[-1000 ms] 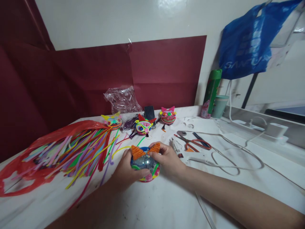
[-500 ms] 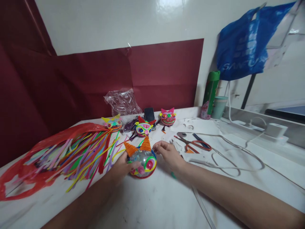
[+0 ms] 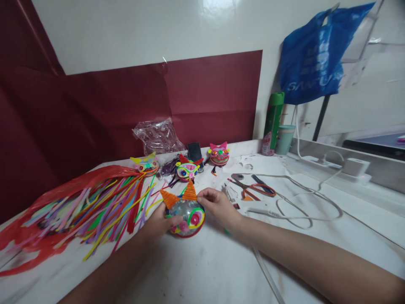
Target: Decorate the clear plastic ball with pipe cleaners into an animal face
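My left hand (image 3: pixel 161 221) is closed around the left side of a clear plastic ball (image 3: pixel 183 209) made up as a craft animal head. It has a ringed pink eye (image 3: pixel 195 218), a pink nose and two orange ribbed triangular ears, the right ear (image 3: pixel 190 191) and the left ear (image 3: pixel 168 198). My right hand (image 3: pixel 218 205) is pinched, its fingertips at the lower edge of the right ear; anything between them is too small to make out. Just behind stands a finished-looking head with red ears (image 3: pixel 187 170).
Several coloured pipe cleaners (image 3: pixel 107 211) lie on a red plastic bag (image 3: pixel 79 181) at left. Pink-eared (image 3: pixel 219 154) and yellow-eared (image 3: pixel 145 164) heads sit behind. At right are scissors (image 3: pixel 253 189), a white glue gun (image 3: pixel 262 209) with its cable, a green can (image 3: pixel 274 122) and a cup (image 3: pixel 284 139).
My right hand has moved left and slightly down, bringing its pinched fingertips to the right ear. The left hand keeps its hold on the ball. The view has shifted slightly to the right.
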Action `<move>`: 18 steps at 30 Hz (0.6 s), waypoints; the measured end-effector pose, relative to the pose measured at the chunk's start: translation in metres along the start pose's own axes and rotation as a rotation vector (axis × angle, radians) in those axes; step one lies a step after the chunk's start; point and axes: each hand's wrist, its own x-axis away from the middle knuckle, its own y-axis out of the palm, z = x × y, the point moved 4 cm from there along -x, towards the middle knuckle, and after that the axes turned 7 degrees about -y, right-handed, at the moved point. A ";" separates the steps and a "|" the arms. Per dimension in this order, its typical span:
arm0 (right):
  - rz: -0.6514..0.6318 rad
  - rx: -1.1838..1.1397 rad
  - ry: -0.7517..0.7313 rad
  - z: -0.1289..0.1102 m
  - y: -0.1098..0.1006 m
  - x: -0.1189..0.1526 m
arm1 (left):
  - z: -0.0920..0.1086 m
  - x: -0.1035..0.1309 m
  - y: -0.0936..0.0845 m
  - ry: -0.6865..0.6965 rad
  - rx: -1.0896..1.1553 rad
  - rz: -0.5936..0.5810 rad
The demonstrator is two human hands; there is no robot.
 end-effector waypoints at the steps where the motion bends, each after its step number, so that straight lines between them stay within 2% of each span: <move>1: -0.002 -0.005 0.002 0.000 0.000 0.000 | 0.000 0.000 0.000 0.009 -0.008 -0.012; 5: -0.020 0.005 -0.006 -0.003 -0.001 0.001 | -0.001 0.000 0.002 0.032 -0.022 -0.044; 13: -0.034 0.052 -0.042 -0.005 -0.002 0.002 | 0.000 0.003 0.004 0.043 -0.069 -0.027; 18: -0.043 -0.080 0.024 0.000 -0.001 -0.001 | -0.002 0.000 0.001 0.029 -0.042 -0.036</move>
